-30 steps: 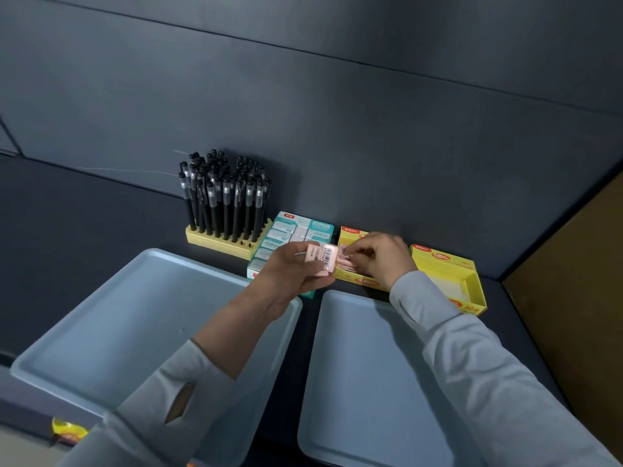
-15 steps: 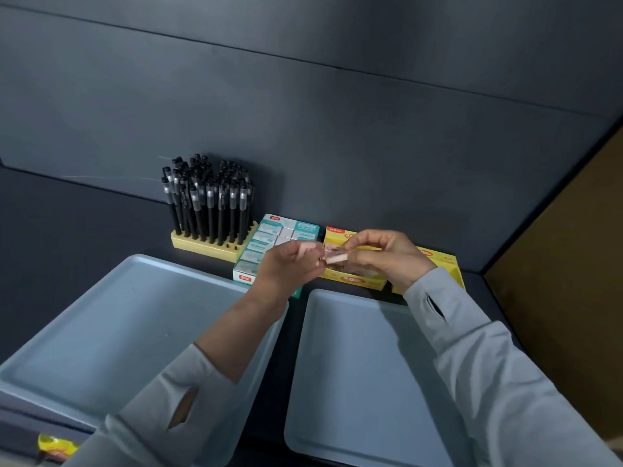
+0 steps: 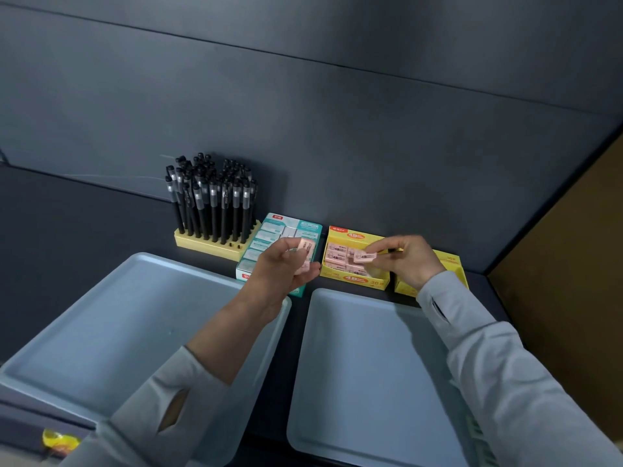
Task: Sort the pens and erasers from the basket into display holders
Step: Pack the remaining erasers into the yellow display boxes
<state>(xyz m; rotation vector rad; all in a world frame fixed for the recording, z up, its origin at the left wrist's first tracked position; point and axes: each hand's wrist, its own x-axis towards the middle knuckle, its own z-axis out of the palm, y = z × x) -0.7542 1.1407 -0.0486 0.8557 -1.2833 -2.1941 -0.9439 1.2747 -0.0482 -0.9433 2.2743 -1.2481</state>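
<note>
While left fingers (image 3: 312,270) grip pink erasers (image 3: 307,246), right fingers (image 3: 384,245) pinch another eraser (image 3: 364,256) over the "4B" box (image 3: 354,280).

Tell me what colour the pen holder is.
The pen holder is pale yellow, head view.

The yellow box (image 3: 357,280) by the right hand (image 3: 409,261) reads "4B" and "30" (smaller print blurs).

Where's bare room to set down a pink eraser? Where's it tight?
Free: the left blue tray and right blue tray floors; dark tabletop left of the pen holder. Tight: back row, pen holder, teal eraser box, yellow eraser box side by side.
</note>
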